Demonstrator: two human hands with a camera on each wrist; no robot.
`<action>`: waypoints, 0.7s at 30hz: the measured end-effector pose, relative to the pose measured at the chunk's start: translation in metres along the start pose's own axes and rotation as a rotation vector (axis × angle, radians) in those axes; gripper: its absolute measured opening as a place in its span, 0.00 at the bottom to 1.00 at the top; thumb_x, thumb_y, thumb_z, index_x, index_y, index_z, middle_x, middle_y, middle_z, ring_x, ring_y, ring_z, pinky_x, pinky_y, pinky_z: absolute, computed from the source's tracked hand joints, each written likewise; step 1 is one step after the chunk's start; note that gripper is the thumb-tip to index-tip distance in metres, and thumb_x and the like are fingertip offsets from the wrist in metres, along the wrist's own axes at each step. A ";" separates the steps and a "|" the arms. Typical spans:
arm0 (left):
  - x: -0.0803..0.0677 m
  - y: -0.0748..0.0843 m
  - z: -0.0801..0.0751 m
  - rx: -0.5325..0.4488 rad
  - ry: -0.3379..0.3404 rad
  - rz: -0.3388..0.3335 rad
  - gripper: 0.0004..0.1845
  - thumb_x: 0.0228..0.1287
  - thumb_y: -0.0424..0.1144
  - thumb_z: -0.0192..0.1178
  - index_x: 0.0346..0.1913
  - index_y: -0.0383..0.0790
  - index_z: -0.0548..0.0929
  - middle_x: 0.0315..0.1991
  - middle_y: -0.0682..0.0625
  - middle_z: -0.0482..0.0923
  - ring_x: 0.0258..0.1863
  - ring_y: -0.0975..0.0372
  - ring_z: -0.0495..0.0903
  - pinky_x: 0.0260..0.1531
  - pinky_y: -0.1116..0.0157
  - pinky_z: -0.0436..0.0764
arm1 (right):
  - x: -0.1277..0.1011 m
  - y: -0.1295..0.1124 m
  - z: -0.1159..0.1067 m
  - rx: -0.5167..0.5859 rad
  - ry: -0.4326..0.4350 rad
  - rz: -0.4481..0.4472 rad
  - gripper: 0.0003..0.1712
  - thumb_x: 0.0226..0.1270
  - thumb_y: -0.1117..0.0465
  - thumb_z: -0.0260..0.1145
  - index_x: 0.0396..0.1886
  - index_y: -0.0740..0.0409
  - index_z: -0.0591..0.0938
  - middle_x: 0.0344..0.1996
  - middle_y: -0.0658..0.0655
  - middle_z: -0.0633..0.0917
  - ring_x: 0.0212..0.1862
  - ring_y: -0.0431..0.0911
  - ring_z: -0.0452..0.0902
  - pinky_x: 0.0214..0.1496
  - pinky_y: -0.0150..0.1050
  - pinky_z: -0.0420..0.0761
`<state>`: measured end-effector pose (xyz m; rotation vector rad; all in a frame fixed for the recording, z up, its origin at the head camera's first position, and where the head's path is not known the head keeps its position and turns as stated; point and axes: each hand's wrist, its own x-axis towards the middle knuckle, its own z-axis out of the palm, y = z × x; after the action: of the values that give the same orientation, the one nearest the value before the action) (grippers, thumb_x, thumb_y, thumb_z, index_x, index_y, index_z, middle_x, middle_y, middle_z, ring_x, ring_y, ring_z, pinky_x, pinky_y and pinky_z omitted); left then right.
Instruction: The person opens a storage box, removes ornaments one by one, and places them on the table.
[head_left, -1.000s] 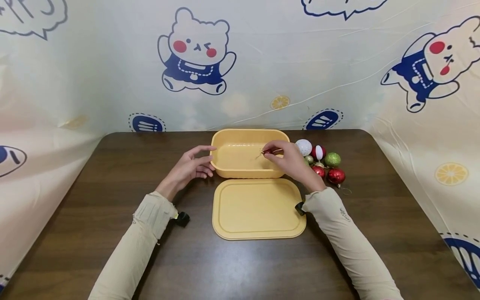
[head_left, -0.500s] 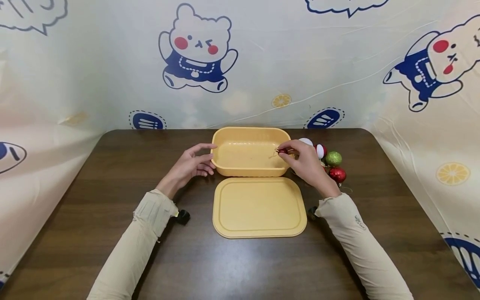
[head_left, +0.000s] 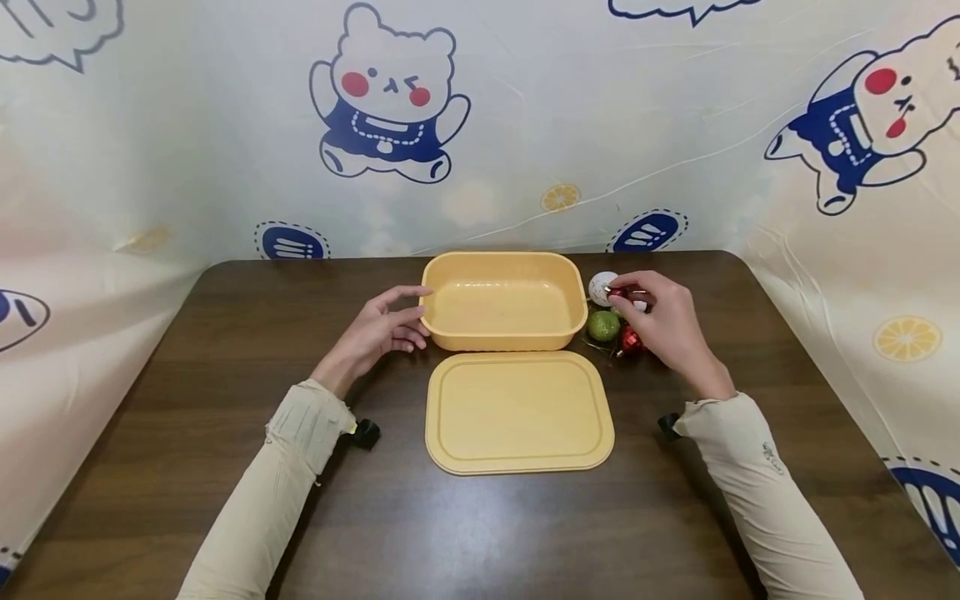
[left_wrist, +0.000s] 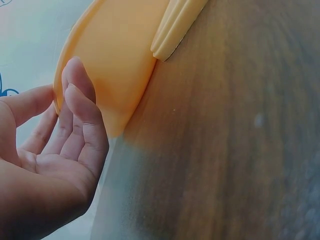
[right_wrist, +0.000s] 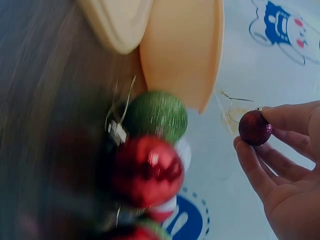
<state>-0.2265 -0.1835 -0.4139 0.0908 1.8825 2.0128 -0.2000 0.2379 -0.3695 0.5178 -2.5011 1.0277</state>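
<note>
- While the left hand (head_left: pixel 386 325) rests on the bench (head_left: pixel 225 350) with its fingers loosely spread, the fingertips lie against the left end wall of the yellow tub (head_left: pixel 502 302), probably to keep it from sliding.
- The left wrist view confirms this: the fingers (left_wrist: pixel 82 117) are relaxed and grip nothing, only touching the tub's outer wall.
- To the right of the tub, the right hand (head_left: pixel 663 321) is raised just above the bench, pinching a small dark red glitter bauble (right_wrist: pixel 255 127) between thumb and fingertips. Its thin wire hanger loop sticks out on the side away from the hand.
- In the head view that small bauble (head_left: pixel 617 292) sits outside the tub, just beyond its right rim, above the cluster of ornaments.
- That cluster lies on the bench close to the tub's right wall: a green glitter ball (head_left: pixel 603 325), a shiny red ball (head_left: pixel 628 340) and a white ball (head_left: pixel 600 287), bunched together within easy reach of the right hand.
- Inside, the tub looks empty.
- The matching yellow lid (head_left: pixel 519 411) lies flat on the near side of the tub, leaving the opening free.
</note>
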 end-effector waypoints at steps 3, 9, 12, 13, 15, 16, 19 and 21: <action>0.001 0.000 0.000 0.006 0.000 -0.002 0.23 0.72 0.42 0.60 0.68 0.48 0.72 0.30 0.46 0.84 0.25 0.56 0.85 0.25 0.66 0.83 | -0.002 0.009 -0.008 -0.030 0.016 0.026 0.11 0.63 0.69 0.72 0.46 0.63 0.85 0.43 0.60 0.86 0.43 0.51 0.84 0.49 0.46 0.84; 0.001 -0.001 0.000 0.005 0.001 -0.001 0.23 0.72 0.41 0.60 0.68 0.48 0.72 0.30 0.45 0.84 0.25 0.56 0.85 0.25 0.66 0.83 | -0.004 0.024 -0.019 -0.061 0.012 0.089 0.10 0.65 0.66 0.71 0.45 0.62 0.85 0.40 0.61 0.87 0.42 0.52 0.84 0.45 0.27 0.79; 0.000 -0.001 -0.001 -0.001 -0.002 0.003 0.24 0.72 0.42 0.61 0.68 0.48 0.72 0.30 0.45 0.84 0.25 0.56 0.85 0.25 0.66 0.83 | -0.004 0.028 -0.021 -0.101 0.000 0.109 0.09 0.66 0.64 0.70 0.45 0.61 0.86 0.38 0.60 0.87 0.40 0.53 0.81 0.42 0.33 0.77; 0.001 -0.001 -0.001 -0.005 -0.004 0.005 0.24 0.72 0.42 0.61 0.68 0.48 0.72 0.29 0.45 0.84 0.25 0.56 0.85 0.25 0.66 0.83 | -0.004 0.029 -0.021 -0.110 -0.008 0.114 0.09 0.66 0.64 0.70 0.45 0.61 0.85 0.37 0.61 0.87 0.40 0.53 0.80 0.42 0.37 0.76; 0.001 -0.001 0.000 -0.010 -0.007 0.009 0.24 0.72 0.42 0.61 0.68 0.47 0.72 0.29 0.45 0.84 0.25 0.56 0.85 0.25 0.66 0.83 | -0.004 0.030 -0.021 -0.120 -0.027 0.118 0.10 0.67 0.63 0.70 0.45 0.62 0.85 0.37 0.61 0.87 0.40 0.54 0.79 0.41 0.41 0.75; 0.001 -0.002 0.000 -0.013 -0.008 0.011 0.24 0.72 0.41 0.61 0.68 0.47 0.72 0.29 0.46 0.84 0.25 0.56 0.85 0.25 0.66 0.83 | -0.005 0.030 -0.021 -0.124 -0.037 0.122 0.10 0.67 0.63 0.70 0.45 0.62 0.85 0.38 0.62 0.87 0.40 0.54 0.78 0.40 0.42 0.75; 0.002 -0.002 0.000 -0.018 -0.008 0.007 0.24 0.72 0.41 0.61 0.69 0.47 0.72 0.29 0.46 0.84 0.24 0.57 0.85 0.24 0.66 0.83 | -0.005 0.031 -0.020 -0.124 -0.070 0.133 0.10 0.67 0.64 0.69 0.45 0.63 0.85 0.40 0.63 0.87 0.40 0.55 0.80 0.40 0.44 0.77; 0.002 -0.001 0.001 -0.014 -0.005 0.002 0.24 0.72 0.41 0.61 0.69 0.47 0.72 0.29 0.46 0.84 0.24 0.57 0.85 0.24 0.66 0.83 | -0.005 0.032 -0.019 -0.133 -0.087 0.147 0.09 0.67 0.64 0.69 0.45 0.62 0.85 0.41 0.63 0.87 0.39 0.54 0.81 0.40 0.40 0.78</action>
<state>-0.2281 -0.1821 -0.4157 0.0934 1.8657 2.0246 -0.2067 0.2740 -0.3783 0.3503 -2.6964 0.8996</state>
